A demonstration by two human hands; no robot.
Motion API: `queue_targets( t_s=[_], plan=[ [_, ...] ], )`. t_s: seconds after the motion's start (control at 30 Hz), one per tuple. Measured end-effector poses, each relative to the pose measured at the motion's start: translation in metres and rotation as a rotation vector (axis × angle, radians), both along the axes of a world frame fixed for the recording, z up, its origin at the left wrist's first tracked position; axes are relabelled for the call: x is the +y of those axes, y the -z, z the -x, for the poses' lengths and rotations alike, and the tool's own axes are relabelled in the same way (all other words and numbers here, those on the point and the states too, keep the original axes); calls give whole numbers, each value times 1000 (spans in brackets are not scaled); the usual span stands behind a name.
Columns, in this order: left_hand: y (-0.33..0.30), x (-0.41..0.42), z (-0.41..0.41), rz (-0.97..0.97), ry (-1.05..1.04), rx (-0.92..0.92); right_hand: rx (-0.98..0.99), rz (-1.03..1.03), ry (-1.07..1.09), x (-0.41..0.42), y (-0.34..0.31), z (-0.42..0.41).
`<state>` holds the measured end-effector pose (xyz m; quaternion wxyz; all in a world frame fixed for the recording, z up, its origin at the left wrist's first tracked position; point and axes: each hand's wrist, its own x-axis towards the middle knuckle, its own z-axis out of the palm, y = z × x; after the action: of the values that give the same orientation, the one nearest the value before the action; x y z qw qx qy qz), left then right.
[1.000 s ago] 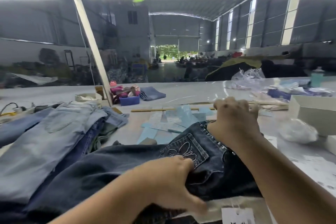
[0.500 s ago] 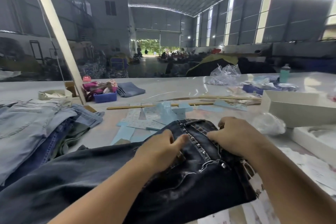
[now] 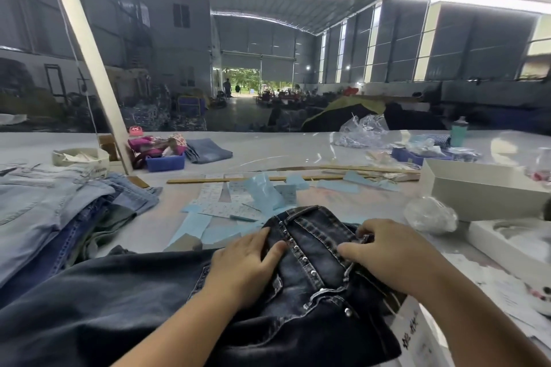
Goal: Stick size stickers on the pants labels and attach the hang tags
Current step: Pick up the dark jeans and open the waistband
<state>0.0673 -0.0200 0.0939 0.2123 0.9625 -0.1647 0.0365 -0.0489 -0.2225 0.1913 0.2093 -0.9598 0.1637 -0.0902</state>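
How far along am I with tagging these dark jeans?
Done: nothing visible yet, no tag or sticker on the dark jeans. In hand: left hand presses the studded waistband, right hand pinches its edge. Left: sticker from the sticker sheets, then hang tag.

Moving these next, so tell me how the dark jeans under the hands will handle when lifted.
The dark jeans are probably floppy: the denim bunches and folds under the left hand and right hand. Likely heavy for cloth, given thick seams and metal studs. Unlikely to slide freely, since long legs drape across the table.
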Motion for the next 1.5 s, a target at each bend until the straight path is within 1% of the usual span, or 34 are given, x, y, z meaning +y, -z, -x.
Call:
queue_targets(
  t_s=[0.07,0.13,0.17,0.2,0.23,0.27,0.3,0.33,0.37,0.4,0.43,0.47,0.5,0.53,0.63,0.7,0.73,0.77,0.83,0.87,0.93,0.97,1.0,1.07,1.13,1.17,1.2,1.23,1.3,1.33,1.37,1.4,1.43,1.5],
  plan=[
    [-1,12,-3,-12,-62,35,-62,-115,-104,-3,-5,6],
    [-4,17,1,-28,-116,52,-133,-136,-167,-3,-6,11],
    [-8,15,5,-75,-132,-23,-187,-130,-184,-2,-6,13],
    [-12,11,9,-81,-147,-156,-248,-109,-202,-1,-5,14],
    [-19,7,14,9,-153,-315,-310,-71,-228,1,-5,15],
    [-28,1,19,171,-130,-408,-371,-27,-263,4,-5,15],
    [-42,-4,25,376,-86,-361,-433,16,-306,9,-6,16],
    [-56,-10,30,577,-33,-168,-483,55,-365,15,-6,17],
    [-72,-15,36,728,42,105,-515,92,-441,22,-6,18],
    [-84,-20,41,788,101,333,-525,127,-527,30,-4,18],
    [-93,-23,45,777,144,486,-533,175,-606,38,-1,17],
    [-97,-24,47,758,171,562,-540,220,-654,44,3,17],
    [-97,-23,48,755,173,588,-531,227,-669,48,6,17],
    [-95,-21,48,761,157,605,-508,191,-668,49,8,16],
    [-77,-12,42,806,103,677,-476,-7,-662,44,14,17],
    [-68,-7,37,808,56,651,-560,-166,-590,39,9,17],
    [-65,-4,35,792,44,631,-621,-198,-534,36,6,17],
    [-63,-1,34,769,35,613,-665,-169,-478,31,4,17],
    [-61,2,34,712,23,562,-671,-53,-415,22,5,20],
    [-61,2,34,663,9,499,-651,23,-406,20,6,22],
    [-61,0,33,511,-30,275,-613,208,-419,23,13,30],
    [-62,-2,32,464,-48,184,-614,306,-459,28,17,34],
    [-63,-5,32,456,-57,155,-626,375,-513,35,22,37],
    [-68,-10,34,443,-47,187,-646,460,-651,49,33,40],
    [-69,-15,35,320,8,167,-616,474,-732,59,41,39],
    [-68,-16,34,296,33,181,-589,458,-747,60,43,37],
    [-67,-15,33,316,41,223,-547,425,-757,60,43,35],
    [-68,-13,32,379,39,298,-490,355,-757,60,42,34],
    [-68,-7,30,542,41,465,-387,127,-713,59,34,28],
    [-67,-3,29,609,35,518,-367,21,-677,58,32,24],
    [-66,1,29,643,16,538,-398,-44,-633,57,30,21],
    [-63,5,30,651,-5,537,-445,-55,-581,56,29,17],
    [-61,8,32,637,-23,518,-476,-16,-532,56,27,13],
    [-57,13,35,531,-42,402,-439,119,-458,57,25,6]
  ],
)
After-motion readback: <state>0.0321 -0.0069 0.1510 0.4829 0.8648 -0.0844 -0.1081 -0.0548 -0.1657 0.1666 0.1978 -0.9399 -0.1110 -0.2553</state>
